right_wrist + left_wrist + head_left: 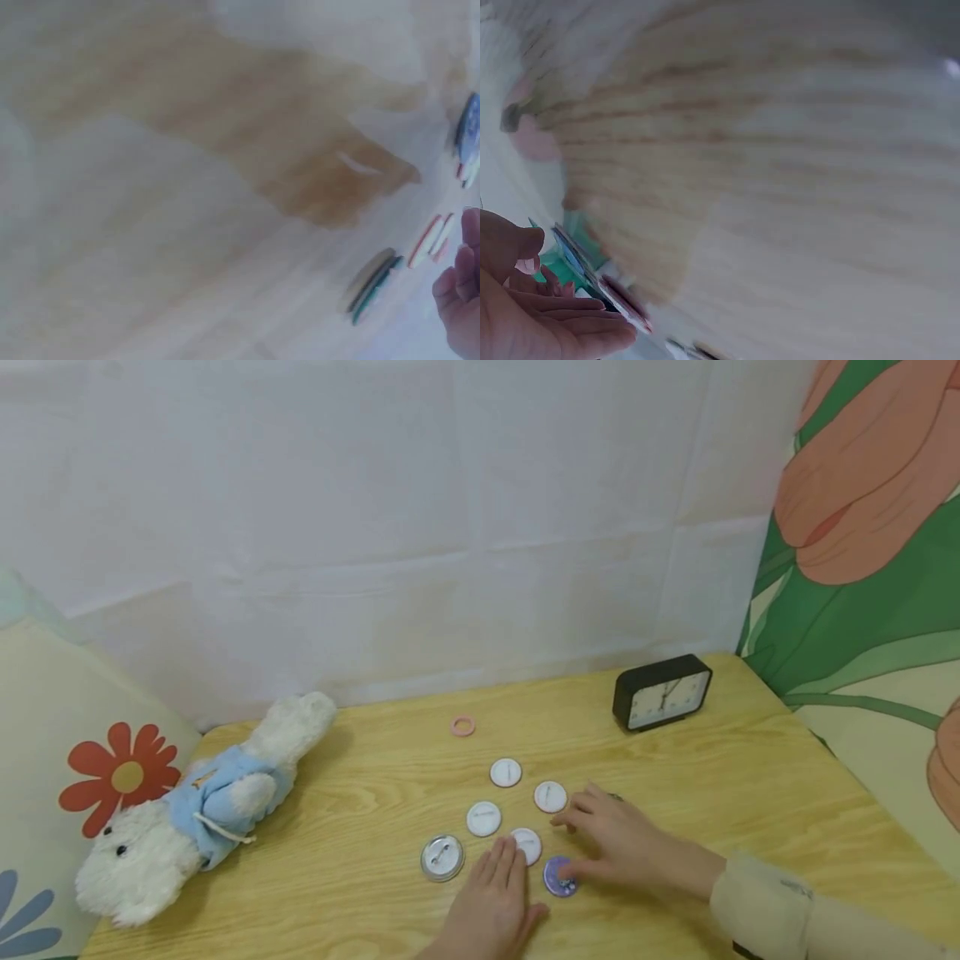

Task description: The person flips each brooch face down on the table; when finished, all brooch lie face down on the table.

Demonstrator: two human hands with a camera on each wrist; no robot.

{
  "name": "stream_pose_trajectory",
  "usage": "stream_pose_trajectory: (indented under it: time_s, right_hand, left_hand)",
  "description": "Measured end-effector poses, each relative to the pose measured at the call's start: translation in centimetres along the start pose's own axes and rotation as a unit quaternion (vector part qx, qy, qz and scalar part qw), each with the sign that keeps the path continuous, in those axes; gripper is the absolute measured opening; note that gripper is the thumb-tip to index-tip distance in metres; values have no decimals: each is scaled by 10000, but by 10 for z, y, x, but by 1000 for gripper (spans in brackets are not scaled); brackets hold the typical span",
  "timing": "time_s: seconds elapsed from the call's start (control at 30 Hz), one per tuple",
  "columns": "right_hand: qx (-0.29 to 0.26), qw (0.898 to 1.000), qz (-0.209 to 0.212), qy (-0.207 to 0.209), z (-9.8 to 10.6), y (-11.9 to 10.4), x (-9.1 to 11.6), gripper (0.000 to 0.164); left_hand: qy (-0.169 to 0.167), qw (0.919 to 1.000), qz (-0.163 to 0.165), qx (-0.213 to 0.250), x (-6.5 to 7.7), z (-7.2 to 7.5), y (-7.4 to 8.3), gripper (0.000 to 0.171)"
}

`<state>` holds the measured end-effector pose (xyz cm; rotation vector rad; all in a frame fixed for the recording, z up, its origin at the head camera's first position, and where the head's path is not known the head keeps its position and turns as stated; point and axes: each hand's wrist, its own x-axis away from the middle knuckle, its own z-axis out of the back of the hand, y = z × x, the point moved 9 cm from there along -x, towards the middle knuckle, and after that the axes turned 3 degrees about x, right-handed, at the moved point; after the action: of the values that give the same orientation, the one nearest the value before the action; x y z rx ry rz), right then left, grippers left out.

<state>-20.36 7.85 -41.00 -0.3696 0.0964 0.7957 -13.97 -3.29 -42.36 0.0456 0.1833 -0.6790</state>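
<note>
Several round pin-back button badges lie on the wooden table, most with their white backs and pins up. My left hand [489,892] lies with fingers straight, its fingertips at the edge of one white-backed badge [529,846]. Just left of that hand is a larger silver-backed badge [442,858]. My right hand [618,839] is spread loosely, its thumb overlapping a purple badge [558,878] that shows its printed face. Its forefingers reach close to another white-backed badge [551,796]. Two more white-backed badges, one nearer [483,818] and one farther [506,772], sit beyond the left hand.
A pink ring [462,726] lies farther back. The black alarm clock [663,693] stands at the back right. On the left a white plush toy [225,802] in a blue top lies on its side. A white cloth [420,527] hangs behind the table.
</note>
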Motion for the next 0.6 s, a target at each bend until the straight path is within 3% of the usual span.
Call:
stream_pose_trajectory:
  time_s: [0.13,0.3,0.43,0.6]
  right_hand:
    - [127,9998,-21,-165,-5,0,11,64]
    - [168,9993,327,10,-9,-7,12,64]
    - [185,9987,470,77,-12,-9,12,61]
    - [158,9982,553,152,-14,-11,13,54]
  left_hand:
    - [18,9994,-139,-331,-4,-7,10,68]
    - [414,9952,-333,-827,-3,-3,15,68]
    - [651,9920,-482,-963,-2,0,18,66]
    - [640,9904,-528,-1102,0,-2,21,66]
